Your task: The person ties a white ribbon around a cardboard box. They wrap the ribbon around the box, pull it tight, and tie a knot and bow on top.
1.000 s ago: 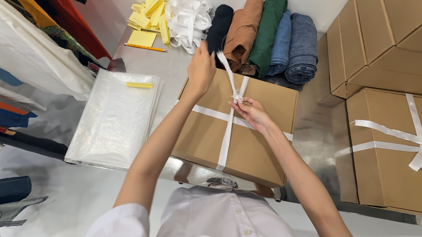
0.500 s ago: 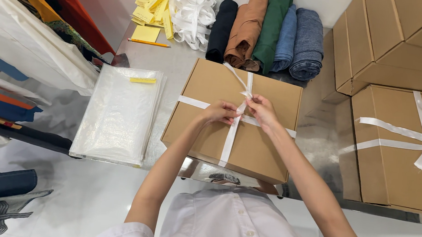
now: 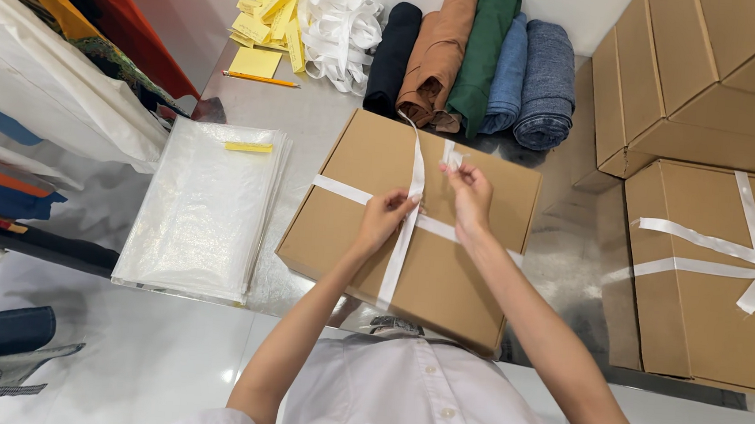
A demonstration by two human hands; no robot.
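Note:
A flat brown cardboard box (image 3: 355, 210) lies on the shiny table in front of me, crossed by a white ribbon (image 3: 396, 258). My left hand (image 3: 386, 217) pinches the ribbon at the crossing in the middle of the lid. My right hand (image 3: 469, 192) holds a short ribbon end just above the lid, a little to the right of the left hand. One ribbon strand runs from my hands up toward the box's far edge.
A stack of clear plastic bags (image 3: 205, 209) lies left of the box. Rolled fabrics (image 3: 473, 55), a heap of white ribbon (image 3: 338, 19), yellow paper slips (image 3: 267, 23) and a pencil (image 3: 258, 78) sit at the back. Brown boxes (image 3: 714, 81) stand right, one ribbon-tied (image 3: 710, 271). Clothes hang left.
My left hand came down from holding the ribbon high above the box's far edge to the crossing. Both hands now work the ribbon ends at the lid's middle.

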